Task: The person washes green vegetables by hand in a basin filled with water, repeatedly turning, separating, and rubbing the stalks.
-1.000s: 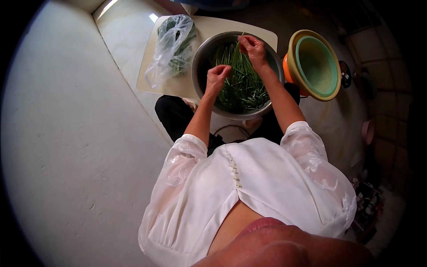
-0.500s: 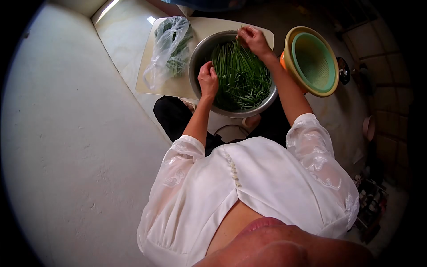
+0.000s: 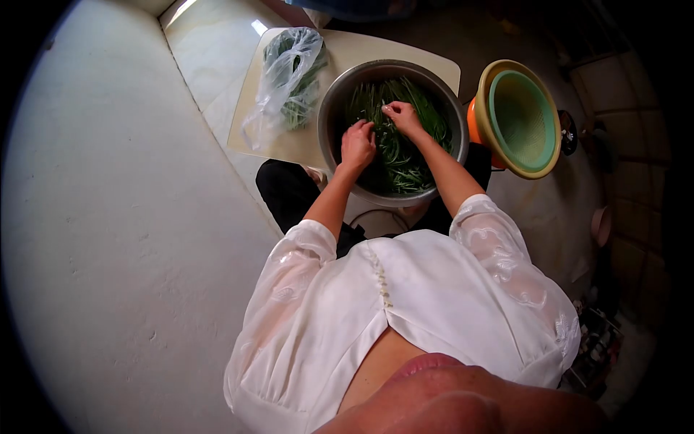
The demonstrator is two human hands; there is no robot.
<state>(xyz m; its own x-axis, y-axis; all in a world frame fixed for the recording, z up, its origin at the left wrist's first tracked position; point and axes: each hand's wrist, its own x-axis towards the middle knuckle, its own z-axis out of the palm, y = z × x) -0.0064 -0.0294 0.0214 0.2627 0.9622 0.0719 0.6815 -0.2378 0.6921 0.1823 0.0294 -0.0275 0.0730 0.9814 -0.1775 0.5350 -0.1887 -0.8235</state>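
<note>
A round metal basin [image 3: 334, 108] holds a heap of long, thin green leaves [image 3: 408, 173] that look like chives. Inside its rim, my left hand [image 3: 358, 146] has its fingers curled in at the leaves on the left side. My right hand [image 3: 403, 117] pinches thumb and fingers together over the middle of the heap, close to the left fingertips. Thin strands seem to run between the two hands, though their ends are too small to make out.
A pale board-like tabletop [image 3: 426, 64] lies beneath the basin. On its left sits a clear plastic bag [image 3: 293, 61] with more greens. To the right, a green colander [image 3: 522, 121] rests in a yellow basin [image 3: 483, 94] above something orange [image 3: 474, 124]. A pale wall [image 3: 123, 217] rises at left.
My right hand has come down from the basin's far rim to the middle, near my left hand. My left hand has moved slightly right, further over the greens. The view has shifted a little.
</note>
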